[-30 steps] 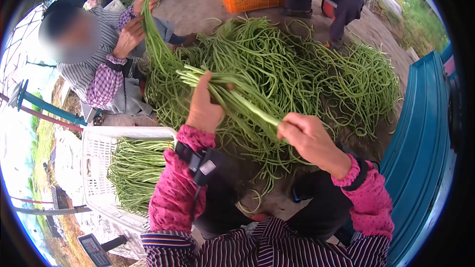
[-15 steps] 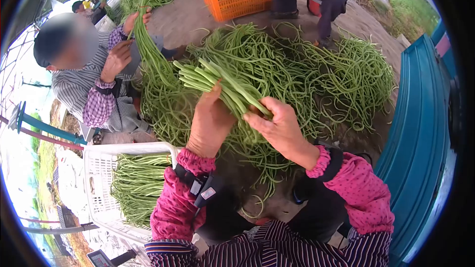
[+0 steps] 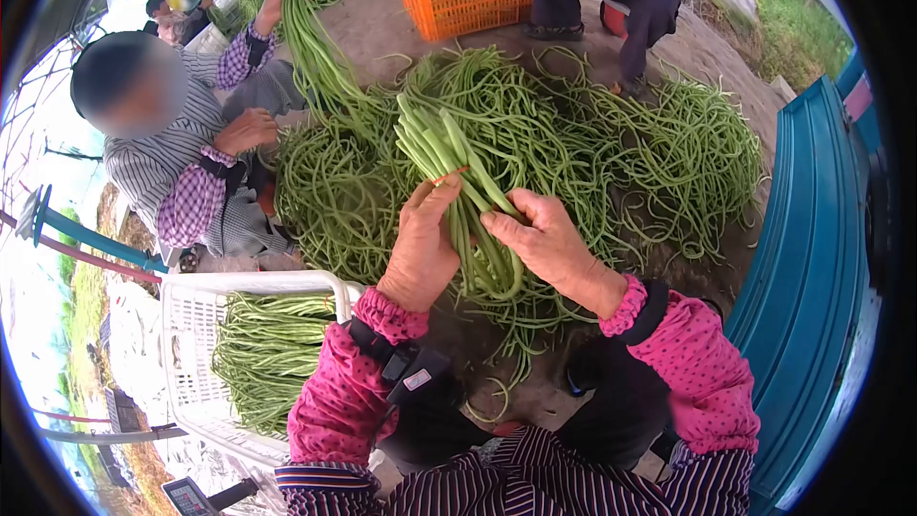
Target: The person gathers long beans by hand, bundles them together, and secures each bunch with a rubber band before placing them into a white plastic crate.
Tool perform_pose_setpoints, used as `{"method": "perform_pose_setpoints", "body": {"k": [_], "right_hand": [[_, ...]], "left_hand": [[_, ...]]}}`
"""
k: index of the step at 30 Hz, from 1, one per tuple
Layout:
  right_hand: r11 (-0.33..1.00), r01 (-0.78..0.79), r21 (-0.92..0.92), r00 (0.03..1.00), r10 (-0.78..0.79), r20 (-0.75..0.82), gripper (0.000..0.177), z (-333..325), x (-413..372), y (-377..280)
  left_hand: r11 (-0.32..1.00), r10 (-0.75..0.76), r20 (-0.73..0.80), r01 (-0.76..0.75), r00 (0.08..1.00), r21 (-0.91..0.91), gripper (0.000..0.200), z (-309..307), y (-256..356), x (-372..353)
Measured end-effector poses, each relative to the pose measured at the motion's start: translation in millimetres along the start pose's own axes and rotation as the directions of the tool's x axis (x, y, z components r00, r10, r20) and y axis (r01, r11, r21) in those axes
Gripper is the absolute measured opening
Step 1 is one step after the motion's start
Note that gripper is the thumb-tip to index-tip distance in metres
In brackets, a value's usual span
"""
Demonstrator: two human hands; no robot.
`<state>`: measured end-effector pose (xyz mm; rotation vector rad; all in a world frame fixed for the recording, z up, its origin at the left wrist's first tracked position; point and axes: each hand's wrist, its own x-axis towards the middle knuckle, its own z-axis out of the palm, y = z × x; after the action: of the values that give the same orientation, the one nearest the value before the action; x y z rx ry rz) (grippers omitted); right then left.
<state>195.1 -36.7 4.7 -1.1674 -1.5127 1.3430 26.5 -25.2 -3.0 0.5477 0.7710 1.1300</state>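
A bundle of long green beans (image 3: 430,139) tilts up and to the left in front of me, above the bean pile (image 3: 573,148). Its lower part is bent round in a loop between my hands. My left hand (image 3: 420,247) is closed round the left side, the thumb near a thin orange-red band (image 3: 449,175) that crosses the stalks. On the other side my right hand (image 3: 554,247) pinches the beans with thumb and forefinger. Some of what its fingers touch is hidden behind the hand.
A white plastic crate (image 3: 172,344) holding laid-out beans (image 3: 272,354) stands at my left. A co-worker (image 3: 162,167) sits far left, raising a bunch of beans (image 3: 320,53). Farther back are an orange crate (image 3: 463,0) and a seated person (image 3: 616,0). Blue metal sheeting (image 3: 798,258) runs along my right.
The bundle in my hands has turned more upright and shifted right, and its orange-red band now shows. The co-worker on the left has lifted their bunch higher, one hand now off it.
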Motion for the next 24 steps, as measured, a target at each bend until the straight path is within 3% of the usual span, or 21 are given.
{"method": "perform_pose_setpoints", "body": {"k": [2,5,9,12,13,14,17,20,23,24], "right_hand": [[0.999,0.043,-0.020,0.999,-0.043,0.006,0.024,1.5,1.0,5.6],[1.000,0.005,-0.001,1.000,-0.005,0.028,0.023,2.2,-2.2,4.0],[0.995,-0.093,0.038,0.993,0.090,0.069,0.021,4.0,-9.2,4.1],[0.993,-0.106,-0.044,0.985,0.111,0.131,0.023,6.4,-24.3,8.1],[0.991,-0.111,-0.072,0.981,0.121,0.152,0.023,7.8,-32.1,8.1],[0.982,-0.054,-0.182,0.970,0.095,0.224,0.025,6.4,-42.8,9.0],[0.962,0.011,-0.272,0.906,0.106,0.410,0.025,-1.5,-61.0,3.6],[0.987,-0.038,-0.156,0.877,0.108,0.468,0.025,-15.8,-63.3,-19.0],[0.975,-0.218,0.046,0.849,0.166,0.502,0.023,-38.3,-72.0,-42.7],[0.955,-0.188,0.228,0.887,0.066,0.458,0.022,-45.1,-74.1,-50.7]], "left_hand": [[0.995,-0.032,0.002,0.032,0.999,-0.098,0.031,-3.4,-3.0,2.0],[0.982,-0.027,0.056,0.037,0.998,-0.188,0.030,-3.9,-1.5,6.1],[0.968,-0.046,-0.007,0.043,0.999,-0.248,0.029,-2.1,3.6,6.0],[0.966,0.034,-0.053,-0.046,0.998,-0.255,0.026,-22.1,5.2,14.2],[0.960,0.074,-0.220,-0.129,0.973,-0.249,0.024,-17.9,12.8,17.5],[0.957,0.097,-0.230,-0.154,0.968,-0.244,0.023,-29.0,20.5,24.4],[0.958,0.182,-0.204,-0.220,0.962,-0.184,0.024,-55.6,45.6,27.9],[0.952,0.161,-0.113,-0.185,0.980,-0.245,0.024,-65.0,55.9,24.2],[0.952,0.188,-0.103,-0.207,0.977,-0.227,0.026,-68.5,54.7,23.9],[0.950,0.189,-0.096,-0.206,0.977,-0.235,0.028,-72.7,54.0,25.3]]}}
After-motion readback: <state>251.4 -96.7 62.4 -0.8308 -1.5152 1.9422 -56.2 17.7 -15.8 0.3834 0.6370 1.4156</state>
